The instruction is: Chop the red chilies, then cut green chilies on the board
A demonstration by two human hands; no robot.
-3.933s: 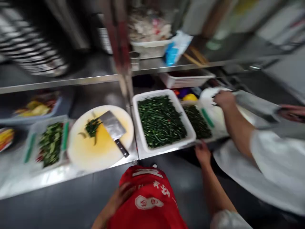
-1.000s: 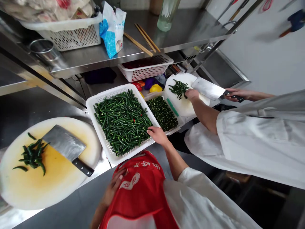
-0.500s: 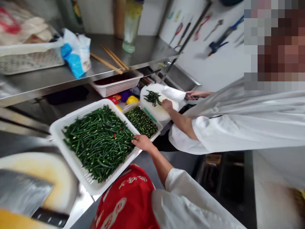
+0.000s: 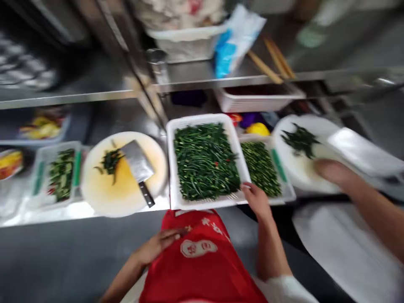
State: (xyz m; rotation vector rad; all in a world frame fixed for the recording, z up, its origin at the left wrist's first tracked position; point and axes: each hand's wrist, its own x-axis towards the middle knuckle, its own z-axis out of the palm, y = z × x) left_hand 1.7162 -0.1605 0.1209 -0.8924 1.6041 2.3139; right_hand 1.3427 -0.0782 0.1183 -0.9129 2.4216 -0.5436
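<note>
A white basket (image 4: 240,158) full of cut green stalks (image 4: 205,164) stands on the counter before me, a few red bits among them. My right hand (image 4: 257,201) grips its near right corner. Against the front of my red apron (image 4: 202,269) rests my left hand (image 4: 160,246), its fingers stretched out and holding nothing. Left of the basket, a cleaver (image 4: 139,164) lies on a round cutting board (image 4: 107,202) beside a small pile of dark green pieces (image 4: 111,162). A tub of finely chopped green pieces (image 4: 260,168) sits right of the basket.
At the right, a co-worker's hand (image 4: 331,171) is over another round board (image 4: 287,126) with green pieces and a cleaver (image 4: 362,151). A tub of green slices (image 4: 61,174) is at the left. A steel shelf (image 4: 195,84) runs above, holding chopsticks and a blue-white bag.
The view has swung left, bringing the whole left board and my left hand into sight. My right hand stays on the basket's edge.
</note>
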